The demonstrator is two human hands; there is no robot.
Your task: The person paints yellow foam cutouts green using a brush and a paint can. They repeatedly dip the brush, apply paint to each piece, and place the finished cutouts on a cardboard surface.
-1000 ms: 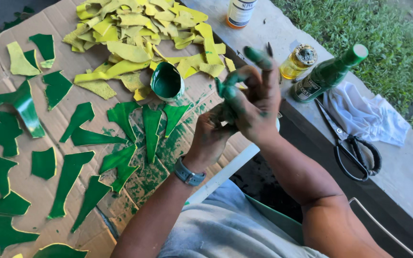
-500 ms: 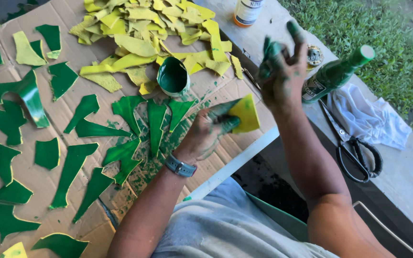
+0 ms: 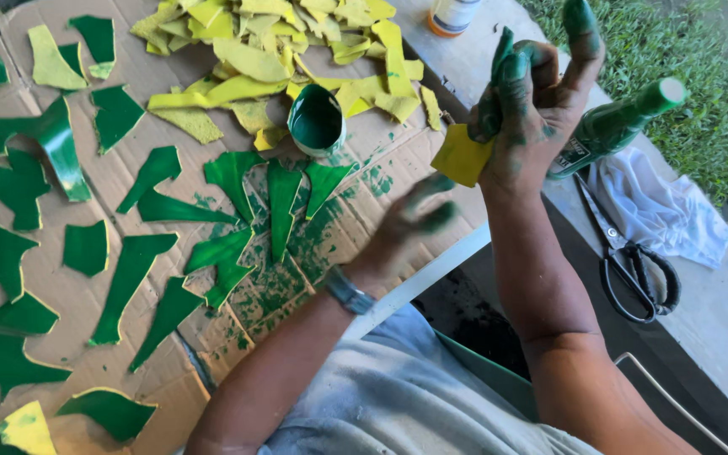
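My right hand (image 3: 541,109) is raised above the bench (image 3: 718,312), its paint-stained fingers (image 3: 507,80) clamped on a yellow piece (image 3: 463,156) that hangs below the palm. My left hand (image 3: 410,221) hovers lower, just left of that piece, blurred, fingers loosely curled and holding nothing that I can see; its tips are green. A watch (image 3: 345,291) sits on the left wrist.

Under the left hand lies flattened cardboard (image 3: 212,337), smeared with green paint. A fan of green pieces (image 3: 275,198) lies on it just beyond the left hand. Past those stands a small cup (image 3: 316,120) of green paint, touching a heap of yellow pieces (image 3: 271,50) at the far edge. More green pieces (image 3: 18,253) are spread across the cardboard to the left.

To the right of my right hand, a green bottle (image 3: 617,126) lies tilted on the bench. Near it are scissors (image 3: 629,261) and a white cloth (image 3: 659,211). Grass (image 3: 718,67) runs beyond the bench.
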